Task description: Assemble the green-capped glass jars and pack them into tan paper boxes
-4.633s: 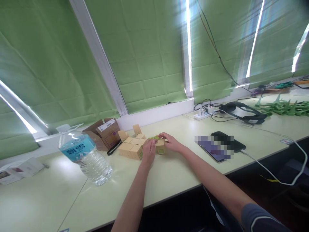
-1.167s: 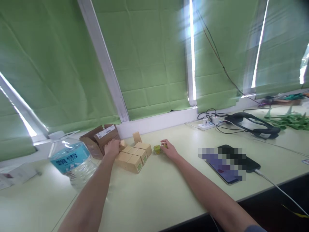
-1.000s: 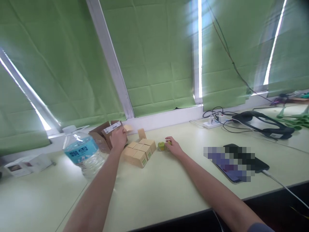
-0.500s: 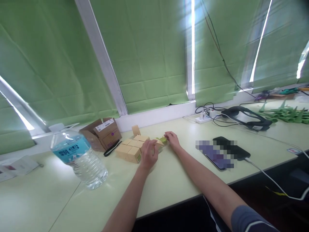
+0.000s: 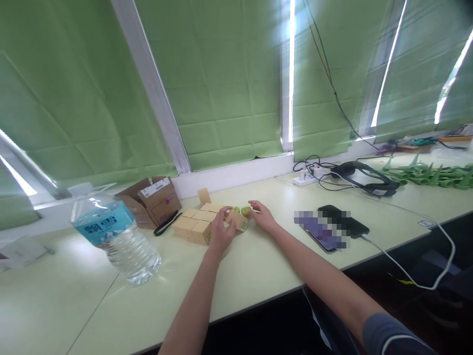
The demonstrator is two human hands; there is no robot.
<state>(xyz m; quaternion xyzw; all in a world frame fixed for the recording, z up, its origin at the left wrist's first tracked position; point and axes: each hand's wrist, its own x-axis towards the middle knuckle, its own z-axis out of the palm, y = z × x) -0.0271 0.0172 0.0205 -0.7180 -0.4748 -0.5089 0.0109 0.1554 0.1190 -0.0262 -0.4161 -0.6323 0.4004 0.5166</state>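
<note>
A small tan cardboard box (image 5: pixel 241 223) sits tilted on the table between my two hands. My left hand (image 5: pixel 220 232) has its thumb and fingers around this box's left side. Behind the box are two small yellow-green pieces, a left one (image 5: pixel 236 210) and a right one (image 5: pixel 246 212), too small to identify. My right hand (image 5: pixel 262 217) is at the right piece, its fingertips bent against the edge. Just left of my left hand, several similar tan boxes (image 5: pixel 192 227) stand packed together in a block. Another small box (image 5: pixel 204 196) stands upright behind them.
A large water bottle (image 5: pixel 118 236) stands on the left, near an open brown carton (image 5: pixel 155 202) and a black strap (image 5: pixel 168 224). To the right are two phones (image 5: pixel 325 234) (image 5: pixel 353 224), a power strip (image 5: pixel 306 177), a black headset (image 5: pixel 365 178) and green plastic parts (image 5: pixel 432 172).
My left hand has lowered onto the small box, whose near face now shows tilted between my hands. Two green pieces are now distinguishable. My right hand stays beside them. The view has shifted slightly.
</note>
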